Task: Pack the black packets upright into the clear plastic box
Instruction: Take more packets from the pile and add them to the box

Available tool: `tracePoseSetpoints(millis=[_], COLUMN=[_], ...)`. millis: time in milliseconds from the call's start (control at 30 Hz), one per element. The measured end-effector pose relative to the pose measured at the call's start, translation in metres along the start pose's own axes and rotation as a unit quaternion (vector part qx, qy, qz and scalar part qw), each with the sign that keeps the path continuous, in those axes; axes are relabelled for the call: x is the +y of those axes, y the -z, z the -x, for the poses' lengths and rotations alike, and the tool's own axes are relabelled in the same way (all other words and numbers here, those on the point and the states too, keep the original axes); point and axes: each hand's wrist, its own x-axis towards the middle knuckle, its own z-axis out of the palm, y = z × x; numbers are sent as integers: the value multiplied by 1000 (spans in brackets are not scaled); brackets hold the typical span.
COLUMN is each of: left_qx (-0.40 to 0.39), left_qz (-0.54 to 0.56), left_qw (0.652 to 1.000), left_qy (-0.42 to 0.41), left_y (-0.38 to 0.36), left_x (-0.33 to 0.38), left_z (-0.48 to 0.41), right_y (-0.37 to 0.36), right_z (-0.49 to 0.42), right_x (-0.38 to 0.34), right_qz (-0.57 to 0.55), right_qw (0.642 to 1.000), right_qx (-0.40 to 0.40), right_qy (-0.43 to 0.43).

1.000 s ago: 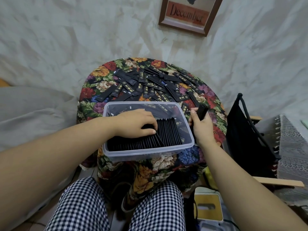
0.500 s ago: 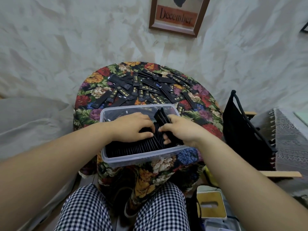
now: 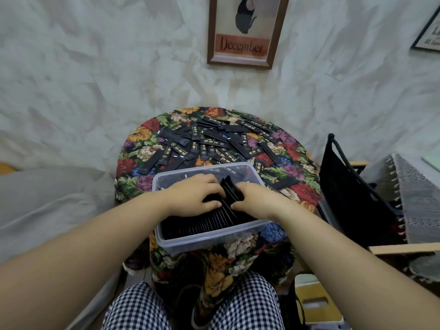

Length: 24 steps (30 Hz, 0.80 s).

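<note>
My left hand [image 3: 197, 196] lay inside the clear plastic box [image 3: 209, 241], its fingers [image 3: 212, 186] bent down against the row of packets [image 3: 202, 225] that stood upright on edge along the near side. I cannot tell whether those fingers clasped any packets or only pressed on them. My right hand [image 3: 258, 198] was just beside it, also in the box. Its fingers [image 3: 240, 188] and thumb were curled round a small bunch of packets [image 3: 232, 190], clamped on it. The bunch stood upright between my two hands, at the far end of the row, its top edges fanned slightly above the others.

The box sat at the near edge of the round surface [image 3: 140, 160], which was covered in a flowered cloth. Behind the box, many loose packets [image 3: 209, 144] lay flat in a scattered heap across the cloth, and a few lay to the right of the box.

A black bag [image 3: 352, 186] stood to the right of the surface. On the wall above hung a framed picture [image 3: 242, 32] with the word "December". My checked trousers [image 3: 142, 306] showed at the bottom.
</note>
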Motion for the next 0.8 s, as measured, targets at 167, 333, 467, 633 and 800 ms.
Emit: tracePoseSetpoints(millis=[167,333,467,633,800], left_qx=[-1,-1,-14,-28,-44], left_qz=[17,18,7,-5,-13], left_qw=[1000,1000,1000,998,996], left_qy=[10,23,27,60,70], left_y=[3,4,4,3,1], left_x=[0,2,2,1,1], left_z=[3,8,9,9,7], right_y=[0,0,3,5,5], right_z=[-2,-3,-4,-2,0], right_x=[-1,-1,0,6,6], right_qz=[57,79,105,-26,-53], right_qw=[998,997,994,999,998], right_qx=[12,1,-35,-21,-23], right_qy=[-9,-7,-18,-31,-37])
